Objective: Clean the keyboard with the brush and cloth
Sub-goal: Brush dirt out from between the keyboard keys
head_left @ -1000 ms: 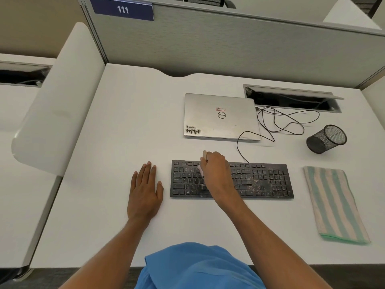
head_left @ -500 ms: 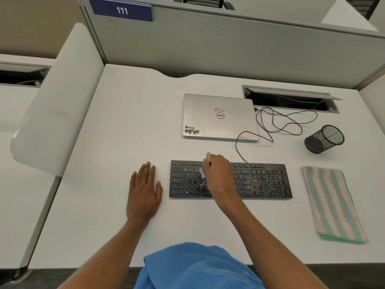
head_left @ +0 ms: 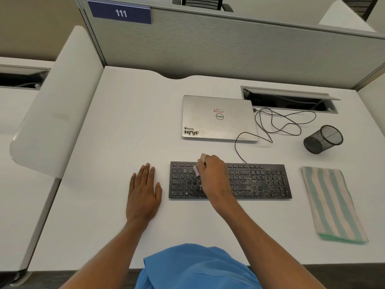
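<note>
Over the keyboard [head_left: 260, 181], right hand [head_left: 212, 176] grips the brush [head_left: 196, 170] — left hand [head_left: 143, 190] lies flat just beside.

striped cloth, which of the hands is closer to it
Right. The right hand grips the brush over the left-centre of the keyboard, left of the striped cloth. The left hand lies flat on the desk beyond the keyboard's left end, farther away.
</note>
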A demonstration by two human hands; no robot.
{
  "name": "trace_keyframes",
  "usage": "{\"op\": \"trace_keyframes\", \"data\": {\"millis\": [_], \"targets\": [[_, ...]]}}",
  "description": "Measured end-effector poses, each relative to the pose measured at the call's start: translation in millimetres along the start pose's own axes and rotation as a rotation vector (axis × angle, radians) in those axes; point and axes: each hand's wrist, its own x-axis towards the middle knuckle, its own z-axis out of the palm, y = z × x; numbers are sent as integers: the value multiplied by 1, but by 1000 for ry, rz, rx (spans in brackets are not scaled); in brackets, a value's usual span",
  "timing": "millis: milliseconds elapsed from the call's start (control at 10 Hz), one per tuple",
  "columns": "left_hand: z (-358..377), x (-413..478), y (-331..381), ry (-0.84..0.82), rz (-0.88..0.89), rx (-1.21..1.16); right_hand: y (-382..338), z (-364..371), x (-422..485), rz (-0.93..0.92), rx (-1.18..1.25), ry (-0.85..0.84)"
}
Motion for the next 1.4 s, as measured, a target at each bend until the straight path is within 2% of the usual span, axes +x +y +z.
{"op": "trace_keyframes", "data": {"millis": [300, 500, 700, 800, 1000, 1300, 1400], "targets": [[0, -1, -1, 12, 2, -14, 6, -17, -8, 9, -37, -109], [0, 0, 0, -6, -1, 1, 1, -18, -12, -2, 19, -17], [0, 0, -1, -6, -4, 0, 2, -7, -23, -36, -104, -101], [0, 0, -1, -6, -5, -3, 2, -15, -19, -8, -68, -138], [0, 0, 0, -1, -2, -2, 3, -23, -12, 34, -60, -23], [0, -1, 0, -1, -1, -7, 3, -33, -14, 59, -125, -117], [0, 0, 0, 3, 2, -9, 3, -35, -9, 79, -87, -66]]}}
